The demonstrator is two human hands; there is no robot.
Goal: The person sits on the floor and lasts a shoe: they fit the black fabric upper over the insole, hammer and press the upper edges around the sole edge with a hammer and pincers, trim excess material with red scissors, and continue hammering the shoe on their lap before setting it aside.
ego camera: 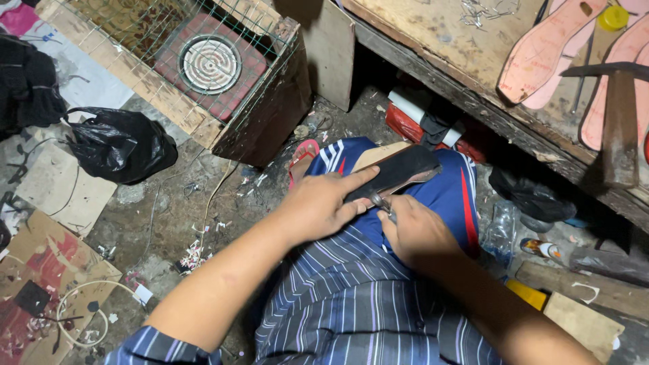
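Observation:
A black shoe sole (399, 170) lies across my lap, over blue shorts (451, 196) with red and white stripes. My left hand (323, 203) presses it down, the index finger stretched along its near edge. My right hand (418, 233) is closed around a small metal tool (380, 203) whose tip meets the sole's near edge. What kind of tool it is cannot be made out.
A worn wooden workbench (433, 40) at upper right carries pink sole cutouts (544, 51) and a hammer (618, 128). A wooden crate with wire mesh holds a coil hotplate (210, 64). A black plastic bag (120, 143), cardboard and scraps litter the floor.

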